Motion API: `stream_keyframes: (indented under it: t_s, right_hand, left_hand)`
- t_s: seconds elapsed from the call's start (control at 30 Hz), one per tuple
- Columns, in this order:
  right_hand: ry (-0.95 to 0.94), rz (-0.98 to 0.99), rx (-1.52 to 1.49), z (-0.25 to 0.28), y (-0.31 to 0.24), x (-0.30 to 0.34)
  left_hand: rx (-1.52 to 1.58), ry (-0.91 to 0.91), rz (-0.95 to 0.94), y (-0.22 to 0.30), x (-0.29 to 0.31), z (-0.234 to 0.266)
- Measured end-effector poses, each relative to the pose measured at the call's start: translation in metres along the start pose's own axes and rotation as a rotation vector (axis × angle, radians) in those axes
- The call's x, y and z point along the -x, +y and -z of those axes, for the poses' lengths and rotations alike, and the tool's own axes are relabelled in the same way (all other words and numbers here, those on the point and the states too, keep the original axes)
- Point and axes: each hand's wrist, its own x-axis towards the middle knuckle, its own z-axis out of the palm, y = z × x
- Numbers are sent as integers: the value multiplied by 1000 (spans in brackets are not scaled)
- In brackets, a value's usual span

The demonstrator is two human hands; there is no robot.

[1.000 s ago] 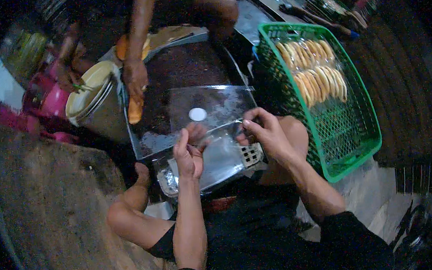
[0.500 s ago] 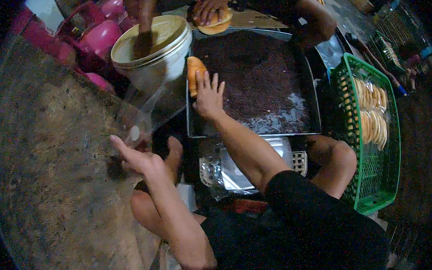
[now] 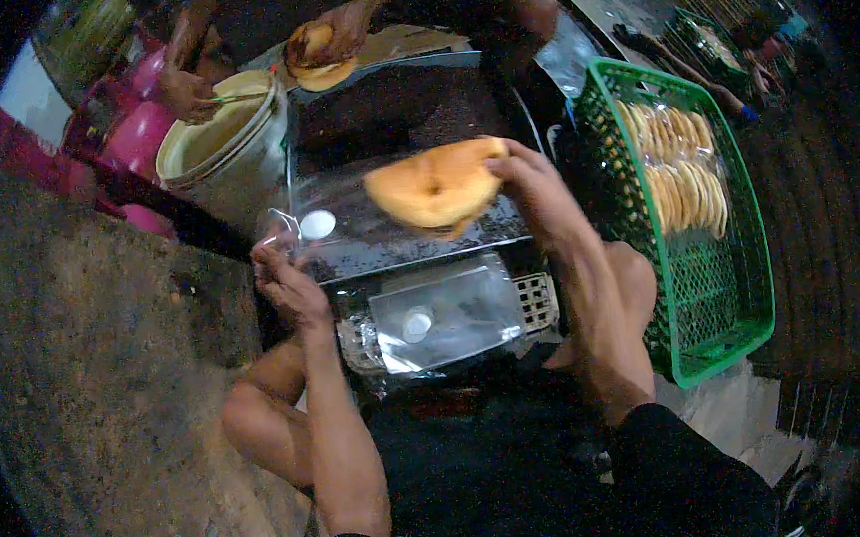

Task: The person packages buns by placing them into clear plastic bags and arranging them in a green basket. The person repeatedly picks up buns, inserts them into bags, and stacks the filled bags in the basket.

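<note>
Right hand (image 3: 533, 176) pinches round yellow bun (image 3: 437, 186) by edge, middle of frame, above dark tray (image 3: 389, 112). Left hand (image 3: 286, 279) closed on corner of clear plastic bag (image 3: 347, 219), left of bun. Stack of clear bags (image 3: 448, 312) lies below. Green basket (image 3: 725, 348) at right holds bagged buns (image 3: 677, 166). Cream bucket (image 3: 218, 154) upper left.

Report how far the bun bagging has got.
Done: the green crate holds a row of bagged buns. In hand: the right hand holds a bun at the clear bag that the left hand holds. Left: the bun is not visibly inside; spare bags lie below.
</note>
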Motion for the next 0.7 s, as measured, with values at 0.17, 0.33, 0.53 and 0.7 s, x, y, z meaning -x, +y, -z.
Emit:
stream_keyframes:
  t_s: [0.17, 0.33, 0.53, 0.7]
  right_hand:
    - [5, -1, 75, 0, 1, 23]
    - [237, 744, 630, 5, -21, 81]
    - [222, 650, 1392, 52, -95, 147]
    - [592, 206, 1339, 139, -114, 174]
  left_hand:
    - [418, -421, 287, 35, 76, -71]
    - [654, -304, 584, 30, 95, -100]
    - [447, -570, 533, 45, 146, -169]
    - [493, -1208, 419, 81, 185, -194]
